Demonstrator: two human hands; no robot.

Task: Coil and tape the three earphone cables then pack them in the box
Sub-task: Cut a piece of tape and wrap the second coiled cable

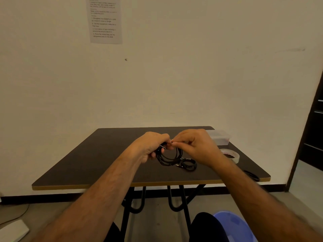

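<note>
A black coiled earphone cable (168,157) hangs above the dark table (104,154), held between both hands. My left hand (151,145) grips the coil's left side, fingers curled round it. My right hand (195,145) pinches something small at the coil's top, too small to name. A second coiled black cable (188,165) lies on the table just right of the held one. A third black cable (251,175) lies near the table's right front edge. The clear plastic box (220,137) stands at the back right corner. A roll of tape (230,155) lies in front of it.
A printed sheet (104,20) hangs on the wall behind the table. A blue bucket (234,226) stands on the floor at my right knee. A dark door frame (311,128) rises at the right. A white object (14,231) lies on the floor at the left.
</note>
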